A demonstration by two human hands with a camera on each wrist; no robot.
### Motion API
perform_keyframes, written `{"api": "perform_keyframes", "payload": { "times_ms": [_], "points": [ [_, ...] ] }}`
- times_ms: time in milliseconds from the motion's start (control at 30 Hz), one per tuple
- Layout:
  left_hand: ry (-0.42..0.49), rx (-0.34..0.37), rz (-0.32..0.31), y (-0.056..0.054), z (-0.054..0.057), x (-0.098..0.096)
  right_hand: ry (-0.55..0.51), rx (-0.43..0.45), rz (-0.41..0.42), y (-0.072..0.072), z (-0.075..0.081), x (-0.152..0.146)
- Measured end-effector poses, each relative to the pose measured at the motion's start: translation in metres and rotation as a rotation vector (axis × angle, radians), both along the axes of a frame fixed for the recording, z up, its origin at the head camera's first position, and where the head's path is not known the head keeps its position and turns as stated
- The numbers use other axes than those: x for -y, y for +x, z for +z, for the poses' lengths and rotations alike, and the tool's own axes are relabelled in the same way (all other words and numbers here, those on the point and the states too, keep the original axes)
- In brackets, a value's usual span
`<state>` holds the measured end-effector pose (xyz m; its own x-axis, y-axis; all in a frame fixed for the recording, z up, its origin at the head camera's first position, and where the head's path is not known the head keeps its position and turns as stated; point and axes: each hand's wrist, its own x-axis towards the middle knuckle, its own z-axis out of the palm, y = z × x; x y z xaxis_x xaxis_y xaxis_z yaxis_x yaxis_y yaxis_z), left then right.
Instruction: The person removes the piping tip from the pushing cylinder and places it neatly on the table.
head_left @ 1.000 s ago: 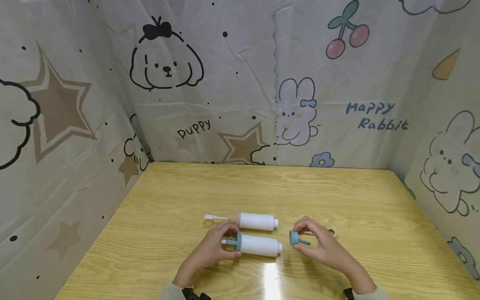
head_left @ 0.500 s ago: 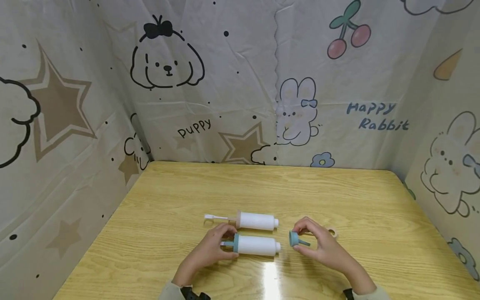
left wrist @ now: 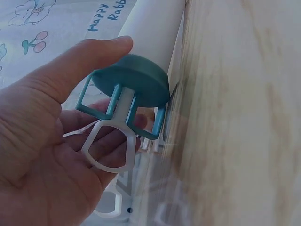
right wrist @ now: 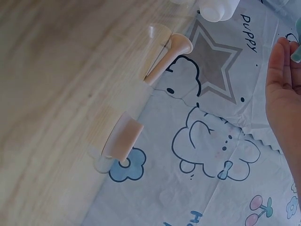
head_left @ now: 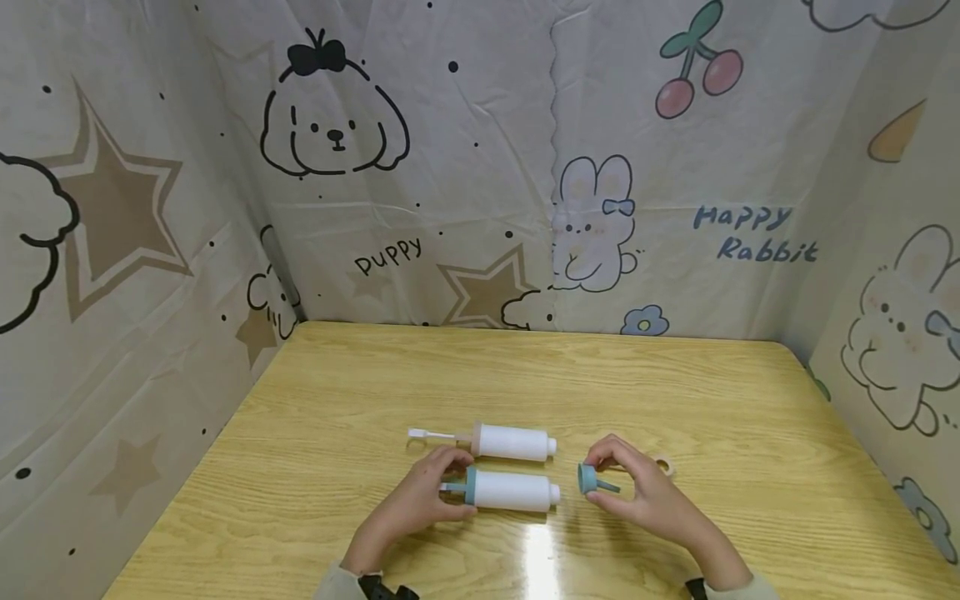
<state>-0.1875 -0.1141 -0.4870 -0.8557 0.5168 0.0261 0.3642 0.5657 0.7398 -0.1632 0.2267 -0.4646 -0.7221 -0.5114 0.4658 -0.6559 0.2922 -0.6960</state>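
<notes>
A large syringe with a white barrel and teal collar lies on the table, nozzle end pointing right. My left hand grips it at the collar, thumb on one side and fingers on the other. The left wrist view shows the thumb over the teal collar, with teal side loops and a white plunger ring near the palm. My right hand pinches a teal funnel-shaped nozzle, its wide mouth facing the syringe tip, a gap between them. Only part of that nozzle shows in the right wrist view.
Behind lies a second syringe with a peach collar and its white plunger drawn out. Beyond my right hand are a peach ring cap and a peach nozzle. Printed cloth walls in the wooden table.
My left hand and the teal-collared syringe have shifted slightly left. The right hand and its teal nozzle have stayed nearly still.
</notes>
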Motion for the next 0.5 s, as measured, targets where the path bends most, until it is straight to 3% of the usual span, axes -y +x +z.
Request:
{"api": "perform_keyframes", "payload": {
  "times_ms": [233,500],
  "points": [
    [0.051,-0.085,0.037,0.007,0.004,0.0,-0.002,-0.009,0.005,0.0,0.0,0.001],
    [0.232,-0.409,0.074,0.012,0.007,-0.012,0.008,-0.005,-0.012,-0.001,0.0,0.006]
  ]
}}
